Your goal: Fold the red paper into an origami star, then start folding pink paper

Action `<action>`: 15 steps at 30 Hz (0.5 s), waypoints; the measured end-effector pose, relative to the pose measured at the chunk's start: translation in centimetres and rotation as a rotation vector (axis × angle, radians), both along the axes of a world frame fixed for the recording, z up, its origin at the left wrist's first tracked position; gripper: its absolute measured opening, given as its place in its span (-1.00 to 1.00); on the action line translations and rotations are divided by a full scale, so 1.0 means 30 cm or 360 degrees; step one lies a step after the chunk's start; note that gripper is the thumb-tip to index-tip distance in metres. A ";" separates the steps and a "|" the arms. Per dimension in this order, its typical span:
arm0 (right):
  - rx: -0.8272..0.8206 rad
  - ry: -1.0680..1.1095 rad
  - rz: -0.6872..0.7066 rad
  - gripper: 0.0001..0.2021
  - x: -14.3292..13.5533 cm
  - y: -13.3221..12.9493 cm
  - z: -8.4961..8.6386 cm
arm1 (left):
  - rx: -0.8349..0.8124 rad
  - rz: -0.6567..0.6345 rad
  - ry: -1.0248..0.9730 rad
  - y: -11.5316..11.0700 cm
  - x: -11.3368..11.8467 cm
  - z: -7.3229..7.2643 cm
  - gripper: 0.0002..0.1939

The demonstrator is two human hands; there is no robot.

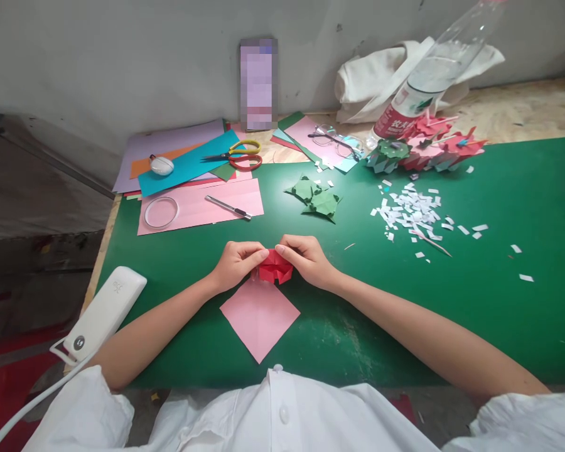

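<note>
Between my two hands is a small piece of folded red paper (275, 269) with creased flaps facing me. My left hand (239, 263) pinches its left side, thumb on top. From the right, my right hand (307, 258) grips its upper right edge the same way, fingers closed. Just below, a square of pink paper (260, 323) lies flat with one corner towards me, its far corner under the red piece. Beyond my hands rest two folded green paper turtles (324, 202), side by side and touching.
Scissors (235, 156) lie on coloured paper sheets (169, 141) at the back left, near a craft knife (229, 207) and tape roll (161, 213). A power bank (106, 314) is left. Paper scraps (409, 210), folded paper pieces (442, 143), glasses (336, 141) and a leaning bottle (428, 81) are right.
</note>
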State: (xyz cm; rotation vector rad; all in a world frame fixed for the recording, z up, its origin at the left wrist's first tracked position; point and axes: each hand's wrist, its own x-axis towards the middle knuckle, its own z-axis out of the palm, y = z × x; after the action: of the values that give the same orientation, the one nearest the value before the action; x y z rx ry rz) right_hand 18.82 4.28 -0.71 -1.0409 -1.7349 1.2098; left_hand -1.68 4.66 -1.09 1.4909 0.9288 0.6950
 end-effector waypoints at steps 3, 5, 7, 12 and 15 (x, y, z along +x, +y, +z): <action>-0.0053 0.0039 -0.0030 -0.44 -0.001 0.002 -0.004 | -0.0016 0.0067 -0.0031 -0.006 -0.001 -0.002 -0.48; -0.0077 0.0051 -0.0040 -0.42 -0.003 0.003 -0.006 | -0.0007 0.0128 -0.0034 -0.011 0.001 -0.001 -0.48; -0.0084 0.0047 -0.0060 -0.41 -0.006 0.004 -0.008 | 0.0013 0.0205 -0.0024 -0.014 0.004 0.001 -0.47; -0.0059 0.0014 -0.0146 -0.36 -0.014 0.003 -0.010 | 0.0017 0.0332 0.0012 -0.013 0.010 -0.001 -0.49; -0.0026 -0.0008 -0.0205 -0.34 -0.014 -0.001 -0.008 | -0.0047 0.0269 -0.0005 -0.007 0.013 0.000 -0.46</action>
State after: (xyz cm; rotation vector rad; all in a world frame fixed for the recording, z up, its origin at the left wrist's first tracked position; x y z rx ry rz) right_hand 18.39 4.26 -0.95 -1.1479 -1.6382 1.1429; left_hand -1.29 4.46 -1.07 1.3962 1.0669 0.8019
